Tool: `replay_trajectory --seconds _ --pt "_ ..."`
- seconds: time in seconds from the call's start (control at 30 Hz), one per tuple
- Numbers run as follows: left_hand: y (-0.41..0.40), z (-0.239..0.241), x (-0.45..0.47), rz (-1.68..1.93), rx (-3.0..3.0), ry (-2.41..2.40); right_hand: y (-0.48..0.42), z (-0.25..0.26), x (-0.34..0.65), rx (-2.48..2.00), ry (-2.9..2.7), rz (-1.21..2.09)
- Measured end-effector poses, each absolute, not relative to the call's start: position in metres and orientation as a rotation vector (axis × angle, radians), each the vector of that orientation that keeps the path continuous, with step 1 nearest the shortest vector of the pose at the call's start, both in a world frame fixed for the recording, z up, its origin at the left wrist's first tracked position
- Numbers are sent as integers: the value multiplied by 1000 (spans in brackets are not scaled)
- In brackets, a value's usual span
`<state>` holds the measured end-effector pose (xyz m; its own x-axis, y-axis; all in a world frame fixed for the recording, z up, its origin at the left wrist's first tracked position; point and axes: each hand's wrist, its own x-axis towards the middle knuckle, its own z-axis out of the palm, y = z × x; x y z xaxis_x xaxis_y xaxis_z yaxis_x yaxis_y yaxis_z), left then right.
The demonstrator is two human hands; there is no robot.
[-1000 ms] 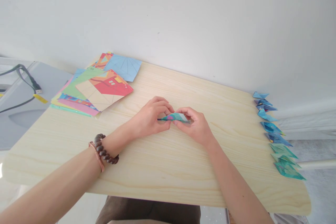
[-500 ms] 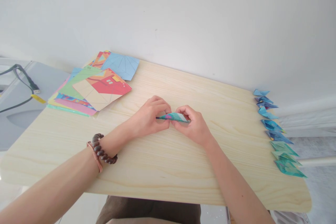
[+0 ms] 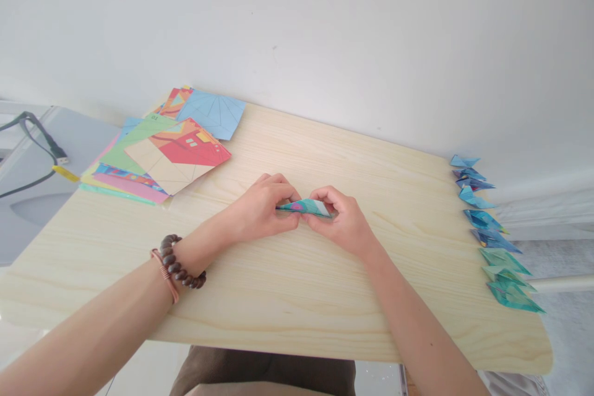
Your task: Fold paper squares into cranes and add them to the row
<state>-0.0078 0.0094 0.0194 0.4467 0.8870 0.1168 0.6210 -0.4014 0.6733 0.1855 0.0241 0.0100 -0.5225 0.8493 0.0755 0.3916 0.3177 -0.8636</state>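
Between my two hands is a small piece of folded origami paper [image 3: 304, 206], teal with a pink patch and a pale corner. My left hand [image 3: 269, 207] pinches its left end between thumb and fingers. The right end is gripped the same way by my right hand [image 3: 341, 219], whose thumb presses along the lower edge close to the left thumb. Fingers hide both ends of the paper. It is held just over the middle of the wooden table [image 3: 288, 284].
Patterned origami sheets [image 3: 171, 158] lie in a loose stack at the back left, a blue sheet [image 3: 216, 112] behind them. Several folded blue and green paper pieces [image 3: 482, 221] line the right edge. A black cable [image 3: 41, 130] lies left of the table. A white wall stands behind.
Both hands keep nearly the same grip on the folded paper. The view has shifted very slightly; little else differs.
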Motion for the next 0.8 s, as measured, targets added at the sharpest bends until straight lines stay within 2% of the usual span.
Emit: replay_trajectory --seconds 0.8 --pt "9 17 -11 714 2144 1223 22 10 191 -1097 -2008 1280"
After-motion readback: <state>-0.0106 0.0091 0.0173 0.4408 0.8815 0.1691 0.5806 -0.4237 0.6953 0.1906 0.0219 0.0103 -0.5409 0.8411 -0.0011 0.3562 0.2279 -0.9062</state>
